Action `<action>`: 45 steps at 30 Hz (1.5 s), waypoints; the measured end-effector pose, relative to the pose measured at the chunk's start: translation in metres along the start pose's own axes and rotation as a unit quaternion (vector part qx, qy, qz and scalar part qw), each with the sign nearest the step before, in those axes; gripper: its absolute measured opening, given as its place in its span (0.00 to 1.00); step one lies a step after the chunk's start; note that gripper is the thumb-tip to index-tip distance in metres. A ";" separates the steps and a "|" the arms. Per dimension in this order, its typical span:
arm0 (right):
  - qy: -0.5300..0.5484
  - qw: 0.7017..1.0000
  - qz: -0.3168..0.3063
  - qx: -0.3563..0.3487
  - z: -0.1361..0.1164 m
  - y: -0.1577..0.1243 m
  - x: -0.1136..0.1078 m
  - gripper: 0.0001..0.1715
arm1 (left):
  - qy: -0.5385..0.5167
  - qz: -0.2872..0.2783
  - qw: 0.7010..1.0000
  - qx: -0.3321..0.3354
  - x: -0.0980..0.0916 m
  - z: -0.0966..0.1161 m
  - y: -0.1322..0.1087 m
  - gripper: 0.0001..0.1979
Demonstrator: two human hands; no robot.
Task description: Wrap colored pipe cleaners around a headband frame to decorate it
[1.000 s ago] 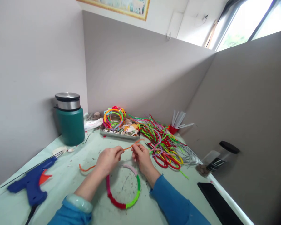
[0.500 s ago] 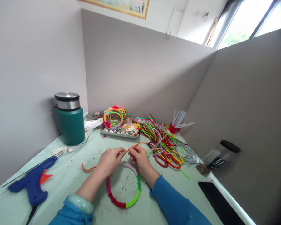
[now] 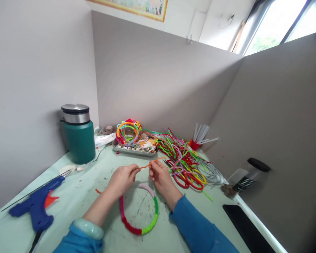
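Observation:
An orange pipe cleaner stretches between my two hands above the table. My left hand pinches it between thumb and fingers, and a short orange end shows beyond that wrist on the left. My right hand grips it farther along, with the tip sticking out past the fingers to the right. Below the hands a ring wrapped in coloured pipe cleaners lies on the table, with pink, red, light green, green and pale pink sections. The ring's upper left part is hidden by my left hand or open there; I cannot tell which.
A blue glue gun and a green flask are at left. Behind the hands sit a metal tray with shells and finished rings, a pipe cleaner heap and red-handled scissors. A jar and black slab lie right.
My hands have moved slightly apart, so more orange pipe cleaner shows between them. My right hand has slid toward its far end, and less of the left end is visible.

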State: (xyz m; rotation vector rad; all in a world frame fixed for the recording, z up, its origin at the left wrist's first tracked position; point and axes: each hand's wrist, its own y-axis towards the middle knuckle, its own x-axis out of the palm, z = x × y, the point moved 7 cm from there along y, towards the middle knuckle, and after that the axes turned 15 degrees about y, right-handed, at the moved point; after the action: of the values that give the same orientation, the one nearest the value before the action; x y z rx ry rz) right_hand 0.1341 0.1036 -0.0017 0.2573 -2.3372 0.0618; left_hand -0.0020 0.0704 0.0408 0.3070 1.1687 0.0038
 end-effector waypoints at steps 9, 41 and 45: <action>-0.185 0.981 -0.037 -0.047 0.009 -0.010 0.013 0.11 | 0.063 -0.020 0.998 -0.006 0.005 0.003 -0.002 0.14; -0.105 0.989 0.053 -0.087 -0.008 0.002 -0.011 0.14 | 0.014 -0.007 1.000 -0.019 0.004 -0.002 0.002 0.15; -0.131 0.990 0.011 -0.046 0.003 0.000 -0.002 0.16 | 0.008 -0.004 1.000 -0.027 0.002 -0.003 0.002 0.14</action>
State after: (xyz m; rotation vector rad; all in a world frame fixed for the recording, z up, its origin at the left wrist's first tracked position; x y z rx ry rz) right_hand 0.1336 0.1037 -0.0054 0.2046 -2.5969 -0.0735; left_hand -0.0036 0.0737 0.0383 0.2539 1.1844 0.0311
